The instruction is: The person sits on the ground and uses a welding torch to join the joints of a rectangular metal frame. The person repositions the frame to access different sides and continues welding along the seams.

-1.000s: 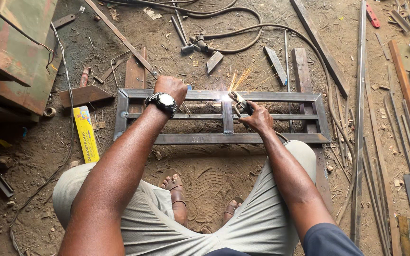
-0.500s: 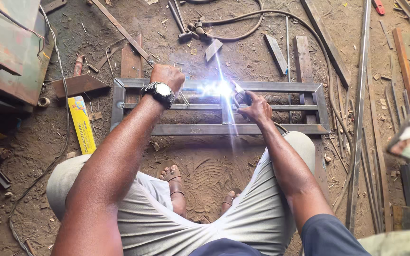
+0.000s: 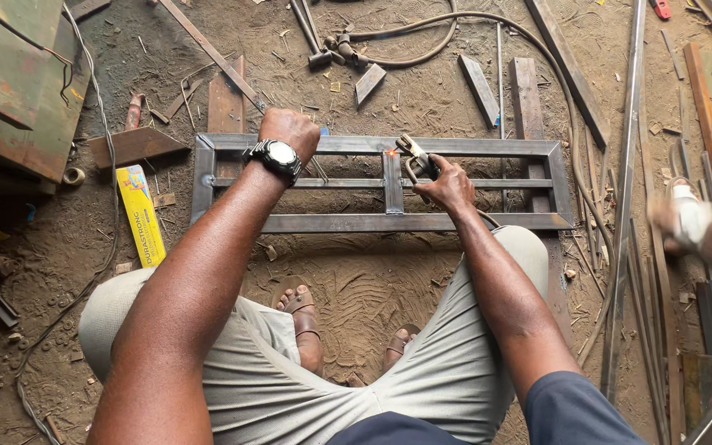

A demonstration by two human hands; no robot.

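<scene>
From the head camera, you are squatting on the dirt floor with a rectangular steel frame (image 3: pixel 306 222) lying flat in front of your knees, its long rails running left to right and a short upright bar (image 3: pixel 392 183) joining them near the middle.

Your right hand (image 3: pixel 448 185) is closed around the electrode holder (image 3: pixel 415 158), which angles up and left from your fist. Its tip sits at the top of the short upright bar, where a small orange glow (image 3: pixel 390 152) shows on the frame's upper rail. The hand itself hovers over the middle rail, just right of that bar.

Your left hand (image 3: pixel 290 132) is curled into a loose fist and rests on the upper rail, left of the glow and well apart from the holder. It holds nothing that shows. A black wristwatch (image 3: pixel 274 156) sits on that wrist.

A thick cable (image 3: pixel 574 115) sweeps from the top of the view round the frame's right end. A yellow box (image 3: pixel 140 214) lies on the ground just left of the frame, beside a piece of rusty angle iron (image 3: pixel 133 145). Long steel strips (image 3: pixel 626 189) lie along the right side, where another person's blurred hand (image 3: pixel 698 227) shows at the edge.
</scene>
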